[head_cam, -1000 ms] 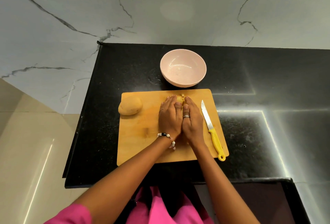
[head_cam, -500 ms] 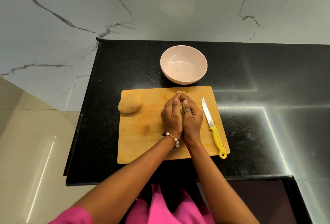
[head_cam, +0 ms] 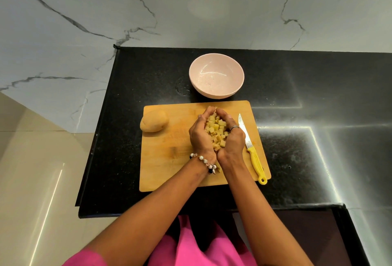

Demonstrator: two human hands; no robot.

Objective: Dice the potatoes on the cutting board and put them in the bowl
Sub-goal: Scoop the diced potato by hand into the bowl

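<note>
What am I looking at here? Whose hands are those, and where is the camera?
The camera sits on a person's head and looks down, so you see their own two arms. There is no machine here. The left hand and the right hand are cupped together, holding a pile of potato cubes above a wooden cutting board. A whole potato lies at the board's left edge, and a yellow-handled knife lies on its right side. A pink bowl with nothing in it stands behind the board on the black counter. The cubes will probably go in there next.
</note>
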